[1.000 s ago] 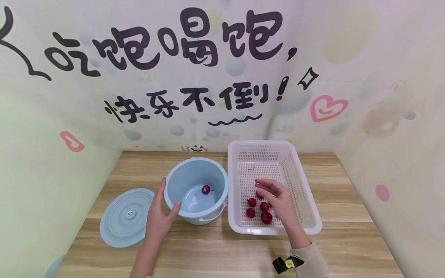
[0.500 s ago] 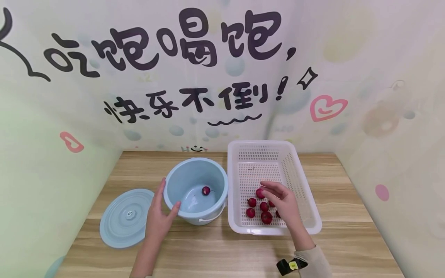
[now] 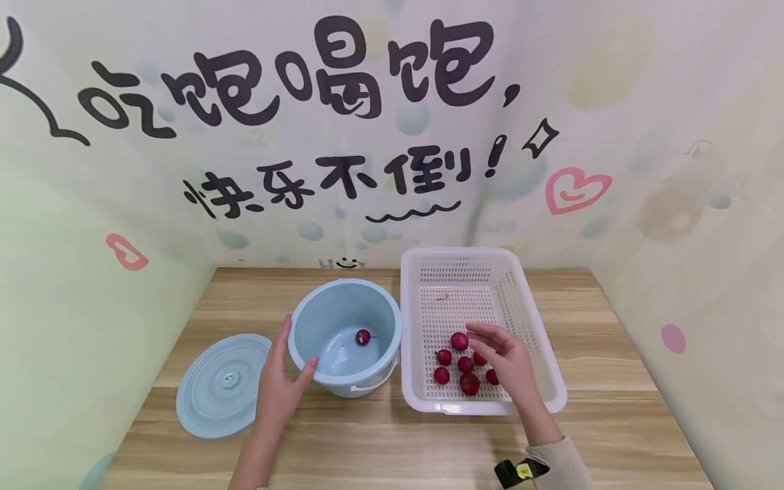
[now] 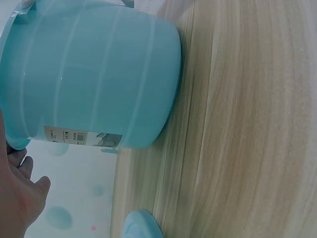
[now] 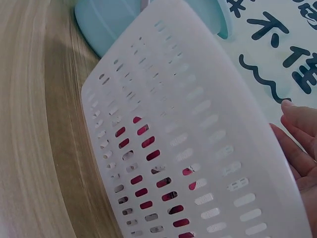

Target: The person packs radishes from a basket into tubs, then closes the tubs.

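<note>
- Lying just left of the right grip (image 3: 508, 357), the nearest red fruit (image 3: 459, 341) rests among others below those fingers; one more is partly covered by the hand.
- The right grip hangs above the white basket (image 3: 453, 408), loosely curved and released, with nothing visible between thumb and fingers.
- The left grip (image 3: 282, 384) is grasping the rim of the light-blue bucket (image 3: 337, 306), thumb on the near edge, fingers along the outer left side.
- The fruits are small, round, dark red and smooth-looking.
- The bucket is round, of smooth plastic, with a thin white handle (image 3: 355, 388) and a printed label (image 4: 81, 136) on its side.
- The basket is rectangular plastic, its walls and floor pierced with slots.
- In the basket, seven fruits show under and left of the right grip; a stem scrap (image 3: 443, 297) lies beyond it.
- In the bucket, right of the left grip, sits a single stemmed fruit (image 3: 363, 337).
- Left of that same grip, a round blue lid (image 3: 214, 395) lies on the wood-grain tabletop (image 3: 367, 449).
</note>
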`<move>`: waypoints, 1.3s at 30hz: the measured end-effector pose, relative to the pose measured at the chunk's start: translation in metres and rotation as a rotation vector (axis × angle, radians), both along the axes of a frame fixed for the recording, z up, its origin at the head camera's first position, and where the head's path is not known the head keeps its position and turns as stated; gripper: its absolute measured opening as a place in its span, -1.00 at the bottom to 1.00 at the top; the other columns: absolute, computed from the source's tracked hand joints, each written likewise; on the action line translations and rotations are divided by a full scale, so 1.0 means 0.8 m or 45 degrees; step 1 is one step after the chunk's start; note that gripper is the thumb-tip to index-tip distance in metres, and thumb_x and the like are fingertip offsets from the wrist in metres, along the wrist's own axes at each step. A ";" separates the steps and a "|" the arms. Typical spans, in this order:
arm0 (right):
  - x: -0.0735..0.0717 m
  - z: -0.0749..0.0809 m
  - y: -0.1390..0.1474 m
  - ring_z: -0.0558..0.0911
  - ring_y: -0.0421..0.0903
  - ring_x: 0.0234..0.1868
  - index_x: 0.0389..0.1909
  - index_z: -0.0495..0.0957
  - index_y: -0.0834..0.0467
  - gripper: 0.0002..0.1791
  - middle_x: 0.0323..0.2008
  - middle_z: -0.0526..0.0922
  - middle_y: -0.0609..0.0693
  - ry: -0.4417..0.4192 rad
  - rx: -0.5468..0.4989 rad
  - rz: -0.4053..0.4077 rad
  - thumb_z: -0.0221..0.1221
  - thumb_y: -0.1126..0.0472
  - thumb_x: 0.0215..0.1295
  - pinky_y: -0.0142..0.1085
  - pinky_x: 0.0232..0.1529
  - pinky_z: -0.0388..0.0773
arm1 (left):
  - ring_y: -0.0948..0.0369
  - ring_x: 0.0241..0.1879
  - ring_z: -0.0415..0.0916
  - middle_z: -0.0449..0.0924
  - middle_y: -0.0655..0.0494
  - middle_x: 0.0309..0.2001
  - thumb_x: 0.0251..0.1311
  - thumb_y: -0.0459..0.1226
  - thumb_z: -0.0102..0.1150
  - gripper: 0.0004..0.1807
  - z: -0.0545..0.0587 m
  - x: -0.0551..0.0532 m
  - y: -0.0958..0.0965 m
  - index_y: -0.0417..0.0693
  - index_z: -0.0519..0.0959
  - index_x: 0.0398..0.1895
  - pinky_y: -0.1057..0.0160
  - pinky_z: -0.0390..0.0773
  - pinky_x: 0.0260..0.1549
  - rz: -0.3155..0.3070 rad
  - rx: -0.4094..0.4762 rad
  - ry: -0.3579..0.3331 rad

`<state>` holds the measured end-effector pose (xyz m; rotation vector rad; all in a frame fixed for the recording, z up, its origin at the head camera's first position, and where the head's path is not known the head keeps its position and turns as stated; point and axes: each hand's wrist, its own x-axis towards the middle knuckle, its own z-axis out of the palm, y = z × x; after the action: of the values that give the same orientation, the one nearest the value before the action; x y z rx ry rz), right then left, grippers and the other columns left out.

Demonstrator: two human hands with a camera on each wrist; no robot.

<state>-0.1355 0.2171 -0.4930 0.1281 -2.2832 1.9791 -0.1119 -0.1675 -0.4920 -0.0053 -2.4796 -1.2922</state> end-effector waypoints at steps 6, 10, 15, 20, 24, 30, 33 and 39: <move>-0.001 -0.002 0.005 0.70 -0.40 -0.05 0.09 0.55 0.40 -0.64 0.10 0.61 0.40 -0.005 0.031 0.013 0.23 0.31 0.34 -0.53 -0.03 0.65 | -0.13 0.50 0.16 0.17 -0.05 0.54 0.14 -0.26 0.34 -0.08 -0.001 0.000 0.000 0.02 0.12 0.57 -0.26 0.25 0.43 -0.002 0.003 0.001; -0.002 -0.004 0.009 0.70 -0.42 -0.07 0.08 0.56 0.42 -0.65 0.08 0.62 0.41 -0.001 0.048 0.042 0.23 0.32 0.34 -0.55 -0.04 0.65 | -0.13 0.51 0.15 0.16 -0.05 0.55 0.15 -0.24 0.33 -0.08 0.000 0.000 0.000 0.02 0.11 0.57 -0.26 0.26 0.42 -0.004 0.005 -0.009; -0.004 -0.006 0.014 0.72 -0.34 -0.05 0.07 0.56 0.42 -0.64 0.04 0.68 0.31 -0.027 0.092 0.074 0.24 0.32 0.32 -0.53 -0.07 0.66 | -0.14 0.51 0.14 0.14 -0.04 0.56 0.17 -0.21 0.32 -0.08 0.000 0.000 0.000 0.05 0.10 0.58 -0.27 0.27 0.41 -0.007 0.002 -0.021; -0.005 -0.006 0.018 0.69 -0.37 -0.06 0.09 0.57 0.36 -0.62 0.09 0.65 0.35 -0.136 0.164 0.084 0.27 0.28 0.30 -0.53 -0.05 0.65 | -0.13 0.51 0.14 0.14 -0.03 0.56 0.17 -0.21 0.32 -0.08 -0.001 0.000 0.000 0.07 0.10 0.58 -0.27 0.26 0.42 -0.007 0.002 -0.016; -0.006 -0.006 0.020 0.67 -0.39 -0.08 0.14 0.56 0.33 -0.58 0.12 0.63 0.35 -0.264 0.203 0.112 0.27 0.23 0.31 -0.52 -0.03 0.63 | -0.12 0.51 0.15 0.15 -0.03 0.55 0.16 -0.21 0.33 -0.08 -0.002 -0.001 -0.001 0.06 0.10 0.58 -0.26 0.25 0.43 -0.007 0.007 -0.003; -0.005 -0.002 0.021 0.69 -0.27 -0.10 0.17 0.54 0.32 -0.52 0.06 0.69 0.25 -0.401 0.253 0.147 0.28 0.15 0.31 -0.29 -0.01 0.71 | -0.13 0.50 0.16 0.16 -0.04 0.55 0.14 -0.25 0.33 -0.07 -0.005 -0.001 -0.001 0.05 0.10 0.58 -0.27 0.25 0.43 -0.003 0.010 0.005; -0.004 -0.002 0.021 0.70 -0.14 -0.06 0.16 0.53 0.34 -0.50 0.01 0.71 0.22 -0.430 0.275 0.174 0.29 0.12 0.31 -0.20 -0.01 0.73 | -0.13 0.51 0.15 0.16 -0.04 0.55 0.15 -0.25 0.33 -0.07 -0.004 -0.001 -0.001 0.05 0.10 0.58 -0.27 0.24 0.43 -0.003 0.010 -0.002; -0.005 -0.003 0.019 0.70 -0.03 -0.11 0.11 0.58 0.32 -0.59 -0.02 0.72 0.22 -0.490 0.341 0.218 0.27 0.17 0.32 -0.22 -0.12 0.73 | -0.12 0.51 0.15 0.16 -0.03 0.55 0.15 -0.24 0.33 -0.08 -0.002 0.000 -0.001 0.03 0.11 0.57 -0.25 0.22 0.45 -0.004 0.014 -0.001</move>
<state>-0.1394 0.2322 -0.4953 -0.0409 -2.8655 1.8988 -0.1120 -0.1679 -0.4938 -0.0059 -2.4736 -1.3075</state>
